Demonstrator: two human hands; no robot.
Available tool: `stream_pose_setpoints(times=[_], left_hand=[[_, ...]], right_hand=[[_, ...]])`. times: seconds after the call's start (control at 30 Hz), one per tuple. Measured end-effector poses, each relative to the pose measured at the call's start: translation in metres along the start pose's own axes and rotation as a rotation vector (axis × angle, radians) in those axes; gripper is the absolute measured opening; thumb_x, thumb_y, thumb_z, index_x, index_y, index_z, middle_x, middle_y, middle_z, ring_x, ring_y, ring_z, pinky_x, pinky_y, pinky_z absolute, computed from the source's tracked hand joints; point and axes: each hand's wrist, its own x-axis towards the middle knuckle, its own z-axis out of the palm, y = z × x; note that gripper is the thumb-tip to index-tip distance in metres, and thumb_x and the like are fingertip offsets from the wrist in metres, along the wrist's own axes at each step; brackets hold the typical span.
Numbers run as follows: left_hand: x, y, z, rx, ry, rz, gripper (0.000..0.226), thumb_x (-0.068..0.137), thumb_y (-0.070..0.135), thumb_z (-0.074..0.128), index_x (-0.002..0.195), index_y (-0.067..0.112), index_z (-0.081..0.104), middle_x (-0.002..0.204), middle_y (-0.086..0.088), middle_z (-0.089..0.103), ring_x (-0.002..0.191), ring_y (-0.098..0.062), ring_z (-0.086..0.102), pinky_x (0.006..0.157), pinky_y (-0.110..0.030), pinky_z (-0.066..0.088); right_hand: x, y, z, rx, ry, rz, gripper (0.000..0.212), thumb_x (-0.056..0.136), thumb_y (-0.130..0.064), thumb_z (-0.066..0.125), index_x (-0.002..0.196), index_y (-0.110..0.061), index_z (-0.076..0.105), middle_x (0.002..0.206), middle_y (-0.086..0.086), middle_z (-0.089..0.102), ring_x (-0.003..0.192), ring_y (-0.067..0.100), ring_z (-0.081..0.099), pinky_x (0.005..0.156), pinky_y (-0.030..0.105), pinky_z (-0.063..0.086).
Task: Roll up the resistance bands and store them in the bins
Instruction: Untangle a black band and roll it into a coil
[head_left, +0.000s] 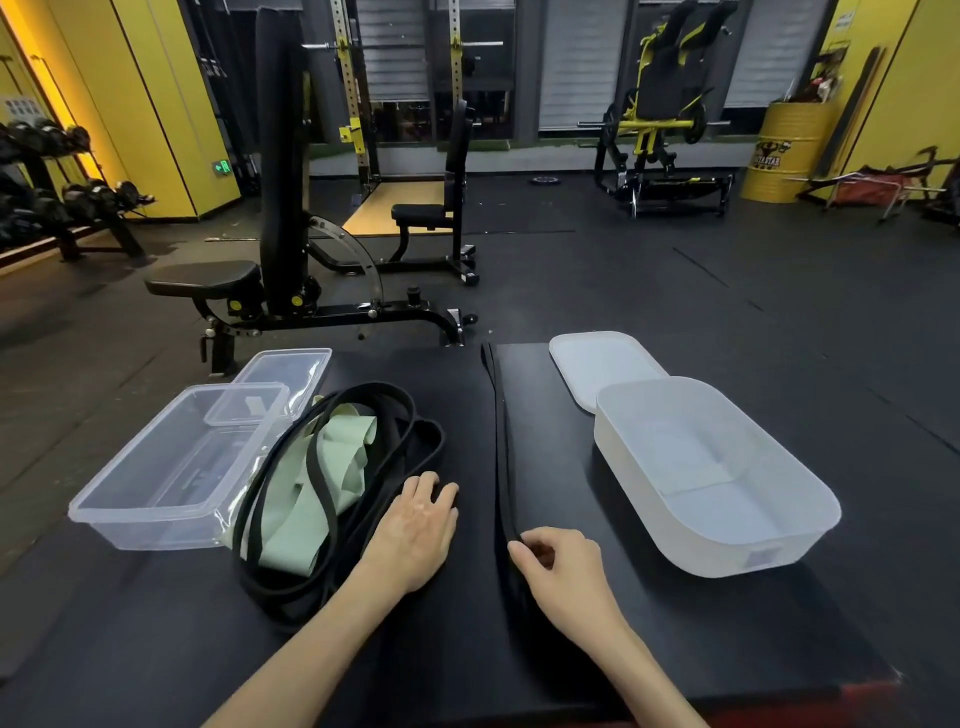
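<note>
A long black resistance band (500, 431) lies stretched straight down the middle of the black platform (597, 597). My right hand (563, 571) pinches its near end between thumb and fingers. To the left sits a tangled pile of black bands (363, 514) with a pale green band (332, 467) among them. My left hand (415, 530) rests flat on the platform with its fingertips on the pile's right edge. A clear bin (171, 470) stands at the left and a white bin (711, 473) at the right; both hold no bands.
The clear lid (288, 371) leans behind the clear bin and the white lid (597, 364) lies behind the white bin. An adjustable bench (280, 291) stands just beyond the platform. A dumbbell rack (47, 192) lines the left wall, with gym machines further back.
</note>
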Motion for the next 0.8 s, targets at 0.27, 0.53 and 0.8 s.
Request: stream_pose_setpoints(times=[0.27,0.53,0.8], left_hand=[[-0.003,0.047,-0.010,-0.321,-0.006,0.252,0.054,0.089,-0.004,0.051,0.140,0.014,0.044,0.141,0.003,0.043,0.109,-0.017,0.050,0.096,-0.028,0.047],[-0.021,0.050,-0.008,-0.409,0.002,0.213,0.016,0.094,0.017,0.059,0.108,0.013,0.064,0.111,0.003,0.060,0.094,-0.015,0.052,0.084,-0.033,0.050],[-0.045,0.057,-0.013,-0.486,0.051,0.137,0.016,0.094,0.028,0.060,0.098,0.013,0.063,0.107,0.006,0.055,0.094,-0.008,0.051,0.085,-0.023,0.045]], right_hand=[[0.002,0.008,0.004,-0.439,-0.005,-0.255,0.023,0.098,-0.028,0.046,0.086,-0.014,0.061,0.082,-0.004,0.047,0.077,0.013,0.046,0.063,0.020,0.032],[0.003,0.026,0.001,-0.578,-0.017,-0.443,0.007,0.087,-0.014,0.066,0.091,-0.013,0.072,0.087,-0.002,0.056,0.078,0.018,0.050,0.060,0.022,0.041],[-0.010,0.037,-0.003,-0.417,-0.073,-0.408,0.023,0.093,-0.011,0.057,0.114,-0.017,0.064,0.105,-0.004,0.055,0.097,0.013,0.052,0.084,0.016,0.038]])
